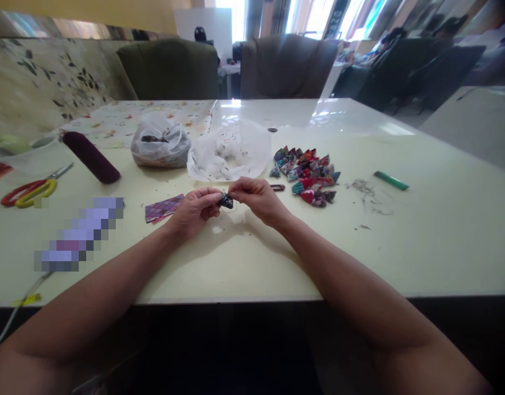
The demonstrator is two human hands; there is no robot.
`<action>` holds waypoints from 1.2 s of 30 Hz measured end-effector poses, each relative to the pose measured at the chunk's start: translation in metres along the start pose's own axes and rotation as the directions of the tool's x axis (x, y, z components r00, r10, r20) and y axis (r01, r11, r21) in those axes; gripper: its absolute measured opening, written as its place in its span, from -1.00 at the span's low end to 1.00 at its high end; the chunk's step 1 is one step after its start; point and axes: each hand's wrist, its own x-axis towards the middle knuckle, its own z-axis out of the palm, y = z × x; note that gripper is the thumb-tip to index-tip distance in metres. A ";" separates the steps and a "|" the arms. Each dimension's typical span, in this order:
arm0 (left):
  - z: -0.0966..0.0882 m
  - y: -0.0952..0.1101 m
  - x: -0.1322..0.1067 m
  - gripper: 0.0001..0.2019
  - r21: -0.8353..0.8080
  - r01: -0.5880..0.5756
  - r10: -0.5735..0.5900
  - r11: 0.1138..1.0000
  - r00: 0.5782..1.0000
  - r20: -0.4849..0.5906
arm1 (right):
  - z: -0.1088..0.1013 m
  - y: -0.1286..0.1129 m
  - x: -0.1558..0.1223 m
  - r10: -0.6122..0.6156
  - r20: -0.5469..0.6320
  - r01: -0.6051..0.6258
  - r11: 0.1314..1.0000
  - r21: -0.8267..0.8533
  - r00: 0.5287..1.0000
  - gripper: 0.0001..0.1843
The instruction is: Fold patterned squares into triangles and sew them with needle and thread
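Observation:
My left hand [195, 210] and my right hand [256, 198] meet above the middle of the cream table [400, 247]. Both pinch a small dark fabric piece [226, 201] between their fingertips, with a thin thread by it. A flat purple patterned cloth scrap [163, 208] lies just left of my left hand. Right of my right hand sits a pile of several colourful little fabric triangles [307, 174], with a small dark red clip [278, 187] in front of it.
Behind my hands lie a white plastic sheet with stuffing [229, 151] and a tied plastic bag [160, 144]. A maroon cylinder [91, 157] and red-and-yellow scissors [30, 190] are at the left. A green lighter [391, 180] and thread scraps [364, 189] lie right. Chairs [287, 66] stand behind the table.

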 end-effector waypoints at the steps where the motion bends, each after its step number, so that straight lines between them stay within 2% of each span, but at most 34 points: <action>1: 0.000 0.000 0.000 -0.81 0.001 0.001 -0.001 1.000 1.000 0.003 | 0.000 0.001 0.000 -0.008 -0.005 0.008 1.000 -0.015 1.000 -0.83; 8: -0.002 -0.002 0.001 -0.80 0.020 -0.013 0.013 1.000 1.000 0.024 | 0.004 -0.003 -0.002 -0.062 -0.028 0.057 0.989 -0.136 0.998 -0.92; 13: -0.003 -0.003 0.001 -0.77 0.102 -0.033 0.030 0.994 0.999 0.026 | 0.010 -0.010 -0.005 -0.088 -0.043 0.076 0.972 -0.224 0.995 -0.88; 18: -0.001 -0.005 0.000 -0.75 0.187 -0.106 0.108 0.977 0.994 0.000 | 0.013 -0.009 -0.007 -0.063 -0.066 0.043 0.961 -0.272 0.996 -0.83; 25: -0.003 -0.005 0.001 -0.80 0.157 -0.216 0.225 0.964 0.974 -0.040 | 0.007 -0.011 -0.006 -0.044 -0.077 0.020 0.957 -0.290 0.996 -0.89; 31: -0.005 -0.009 0.002 -0.82 0.202 -0.262 0.264 0.944 0.964 0.016 | 0.012 -0.013 -0.011 -0.041 -0.098 0.006 0.945 -0.328 0.994 -0.91; 36: -0.004 -0.011 0.000 -0.88 0.332 -0.283 0.280 0.900 0.958 0.059 | 0.018 -0.013 -0.014 -0.038 -0.094 0.006 0.947 -0.322 0.995 -0.90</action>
